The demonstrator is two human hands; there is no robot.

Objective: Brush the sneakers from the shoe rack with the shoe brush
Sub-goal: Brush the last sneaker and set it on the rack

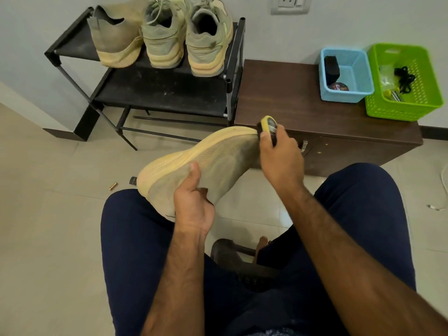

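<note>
over tiled floor mid frame, left hand holds the sneaker tilted so right hand gripping shoe brush reaches its toe.

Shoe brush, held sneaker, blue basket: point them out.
shoe brush point(267, 123): head view, yellow back.
held sneaker point(218, 156): head view, mesh side.
blue basket point(344, 96): head view, front wall.
</note>
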